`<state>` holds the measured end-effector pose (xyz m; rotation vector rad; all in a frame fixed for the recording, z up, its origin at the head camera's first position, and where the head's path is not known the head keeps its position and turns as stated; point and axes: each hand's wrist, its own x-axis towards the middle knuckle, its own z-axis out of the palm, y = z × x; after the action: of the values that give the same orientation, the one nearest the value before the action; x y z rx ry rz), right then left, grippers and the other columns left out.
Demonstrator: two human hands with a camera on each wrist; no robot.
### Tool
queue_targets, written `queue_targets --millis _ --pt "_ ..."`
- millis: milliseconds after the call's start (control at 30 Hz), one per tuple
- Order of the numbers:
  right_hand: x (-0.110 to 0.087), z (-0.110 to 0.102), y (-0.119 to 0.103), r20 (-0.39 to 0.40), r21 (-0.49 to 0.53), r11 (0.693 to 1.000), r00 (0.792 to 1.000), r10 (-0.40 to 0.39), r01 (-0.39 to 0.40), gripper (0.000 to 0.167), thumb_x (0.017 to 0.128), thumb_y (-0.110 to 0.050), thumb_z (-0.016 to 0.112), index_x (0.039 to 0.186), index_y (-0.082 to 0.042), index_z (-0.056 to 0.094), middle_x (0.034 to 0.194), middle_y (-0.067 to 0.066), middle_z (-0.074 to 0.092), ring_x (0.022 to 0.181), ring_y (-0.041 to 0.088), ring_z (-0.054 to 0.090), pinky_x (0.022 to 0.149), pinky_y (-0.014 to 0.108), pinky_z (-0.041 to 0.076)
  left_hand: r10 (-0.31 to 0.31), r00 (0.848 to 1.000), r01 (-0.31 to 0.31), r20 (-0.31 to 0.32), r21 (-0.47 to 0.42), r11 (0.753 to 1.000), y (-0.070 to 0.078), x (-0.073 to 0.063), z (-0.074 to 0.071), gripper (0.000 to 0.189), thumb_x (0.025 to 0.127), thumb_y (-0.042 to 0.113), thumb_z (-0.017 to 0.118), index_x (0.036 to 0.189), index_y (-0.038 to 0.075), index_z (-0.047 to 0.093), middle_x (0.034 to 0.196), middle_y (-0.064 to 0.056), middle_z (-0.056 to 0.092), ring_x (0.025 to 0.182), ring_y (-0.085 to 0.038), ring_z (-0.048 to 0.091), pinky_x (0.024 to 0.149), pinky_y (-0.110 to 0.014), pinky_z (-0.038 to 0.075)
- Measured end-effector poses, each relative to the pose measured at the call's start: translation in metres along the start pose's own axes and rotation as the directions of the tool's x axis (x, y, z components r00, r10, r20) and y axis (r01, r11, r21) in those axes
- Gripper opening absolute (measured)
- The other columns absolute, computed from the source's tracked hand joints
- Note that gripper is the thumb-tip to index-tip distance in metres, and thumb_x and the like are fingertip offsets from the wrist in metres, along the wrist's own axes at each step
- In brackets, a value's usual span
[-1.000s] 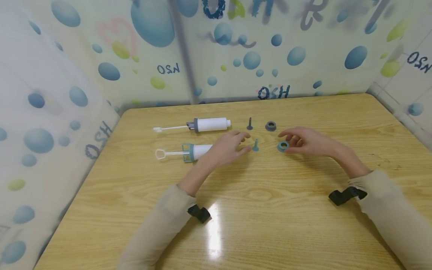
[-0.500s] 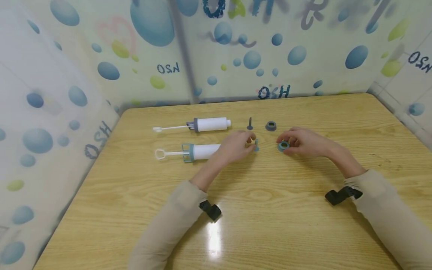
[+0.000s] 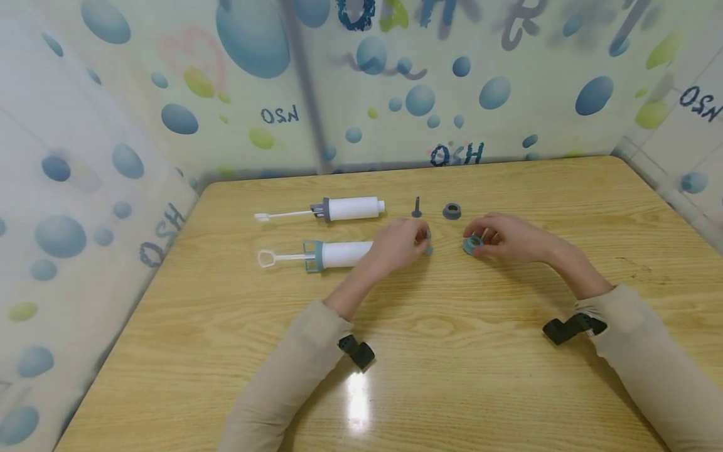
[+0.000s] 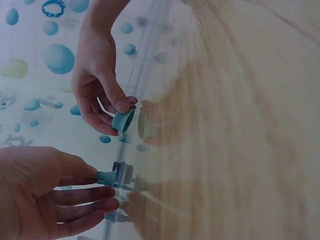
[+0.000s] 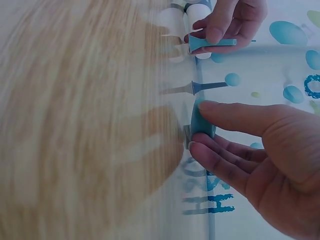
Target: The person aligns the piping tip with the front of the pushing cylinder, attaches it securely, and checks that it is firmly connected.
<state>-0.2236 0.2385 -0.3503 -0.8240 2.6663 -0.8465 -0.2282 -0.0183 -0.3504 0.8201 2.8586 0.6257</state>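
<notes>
My left hand [image 3: 402, 243] pinches a slim teal nozzle [image 5: 215, 43] with a flared base; in the head view the fingers cover most of it. With thumb and fingertips, my right hand [image 3: 511, 238] grips a teal ring cap [image 3: 472, 245], which tilts slightly at the tabletop. Left of the left hand lies a white syringe with a teal collar [image 3: 344, 254], its far end hidden behind that hand. A second white syringe with a grey collar [image 3: 353, 208] lies behind it.
On the wooden table [image 3: 452, 370], a grey nozzle [image 3: 417, 208] stands upright and a grey ring cap [image 3: 452, 211] lies to its right, both beyond my hands. A bubble-patterned wall [image 3: 390, 113] borders the table's back edge.
My left hand has moved right from above the teal-collared syringe and now pinches the teal nozzle. My right fingers have closed on the teal ring cap and tipped it slightly.
</notes>
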Motion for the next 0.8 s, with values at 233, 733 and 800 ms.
queue_targets --millis 233,733,800 --pt "-0.002 -0.004 -0.001 -0.057 -0.006 0.999 0.997 -0.048 0.047 0.033 0.095 -0.007 0.071 0.126 0.002 0.063 0.108 0.010 0.067 0.095 0.024 0.067 0.083 0.045 0.057 0.023 0.999 -0.025 -0.047 -0.058 0.998 0.001 -0.004 -0.005 0.011 0.101 0.010 0.058 0.107 0.002 0.062 0.098 -0.009 0.069 0.079 -0.016 0.062 0.066 -0.024 0.049" --pt "-0.008 -0.009 -0.020 -0.206 0.043 0.985 0.966 -0.157 0.169 0.032 0.095 -0.005 0.070 0.126 -0.003 0.064 0.117 0.010 0.067 0.094 0.018 0.071 0.081 0.031 0.057 0.082 0.994 -0.093 -0.068 -0.173 0.981 0.005 -0.021 -0.021 0.009 0.100 0.007 0.061 0.105 0.001 0.065 0.097 -0.008 0.068 0.081 -0.015 0.061 0.066 -0.021 0.049" --pt "-0.008 -0.009 -0.022 -0.215 0.051 0.983 0.963 -0.162 0.176 0.033 0.095 -0.006 0.071 0.127 -0.003 0.063 0.117 0.009 0.067 0.094 0.016 0.071 0.081 0.029 0.057 0.085 0.994 -0.096 -0.071 -0.181 0.979 0.007 -0.023 -0.024 0.009 0.099 0.006 0.062 0.106 0.001 0.065 0.099 -0.009 0.068 0.082 -0.015 0.062 0.067 -0.021 0.050"
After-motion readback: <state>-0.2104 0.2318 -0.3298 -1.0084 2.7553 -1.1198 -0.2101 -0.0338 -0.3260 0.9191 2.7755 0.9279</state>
